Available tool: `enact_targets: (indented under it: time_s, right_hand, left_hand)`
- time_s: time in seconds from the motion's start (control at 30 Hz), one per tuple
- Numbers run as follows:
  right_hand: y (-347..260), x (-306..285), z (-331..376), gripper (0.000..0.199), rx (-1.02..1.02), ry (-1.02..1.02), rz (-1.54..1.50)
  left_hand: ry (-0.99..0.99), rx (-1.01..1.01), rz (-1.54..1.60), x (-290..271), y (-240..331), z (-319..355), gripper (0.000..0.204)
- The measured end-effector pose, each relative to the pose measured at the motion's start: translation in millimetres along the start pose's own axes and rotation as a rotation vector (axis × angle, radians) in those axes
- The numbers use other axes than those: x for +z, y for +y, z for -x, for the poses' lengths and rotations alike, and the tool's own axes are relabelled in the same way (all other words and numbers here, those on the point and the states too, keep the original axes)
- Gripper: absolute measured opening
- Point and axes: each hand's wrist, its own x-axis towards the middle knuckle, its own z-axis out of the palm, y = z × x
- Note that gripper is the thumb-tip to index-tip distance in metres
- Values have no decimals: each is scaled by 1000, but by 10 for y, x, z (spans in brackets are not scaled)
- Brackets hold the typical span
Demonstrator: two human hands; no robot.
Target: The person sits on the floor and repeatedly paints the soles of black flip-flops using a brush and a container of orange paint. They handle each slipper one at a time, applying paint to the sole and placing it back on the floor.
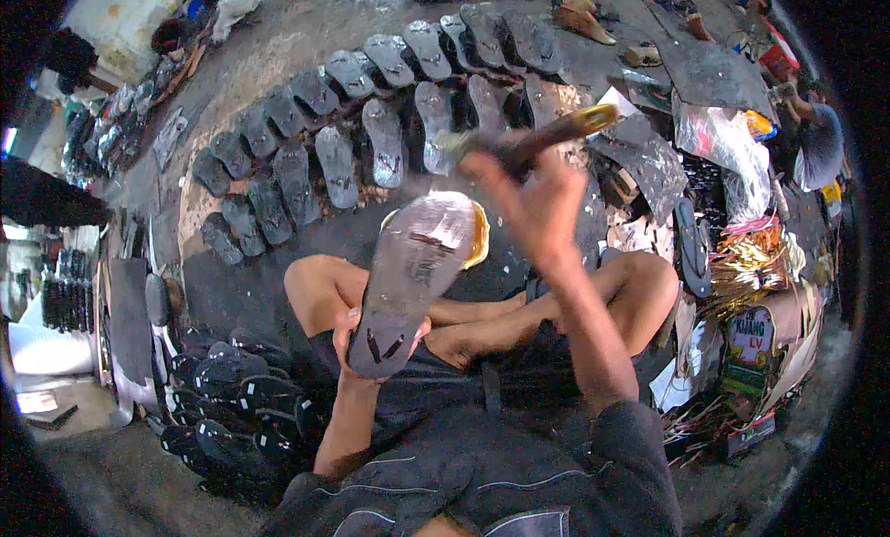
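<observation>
Okay, sole [408, 276] is above the crossed legs [501, 316], far end over the pale-rimmed pot [481, 233]. Left hand [350, 346]: fingers gripping its slotted end by the edges. Right hand [545, 208]: fingers clasping a blurred brush-like tool [565, 132]. Probably light, bendy; shiny far end likely tacky, so keep to slotted-end edges.

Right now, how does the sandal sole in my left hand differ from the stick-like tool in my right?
The sandal sole is broad and flat; the stick-like tool is long and narrow. The sole is grey with a glossy far end; the tool is dark with a yellowish end. Both are hand-held: left hand, right hand.
</observation>
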Motion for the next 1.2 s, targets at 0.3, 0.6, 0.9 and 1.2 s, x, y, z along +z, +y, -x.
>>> enact_targets:
  time_s: [0.3,0.6,0.9,1.2]
  right_hand:
    - [-813,50,1167,33,-131,-495,-60]
    - [-1,284,1377,21,412,-149,76]
    - [-330,15,412,23,246,-51,-203]
    - [505,-422,-73,27,104,344,163]
  left_hand:
    - [181,95,-16,222,39,-484,49]
    - [-70,192,290,486,15,-578,43]
    - [116,139,300,647,-3,-684,52]
    - [108,374,-390,917,395,-1148,46]
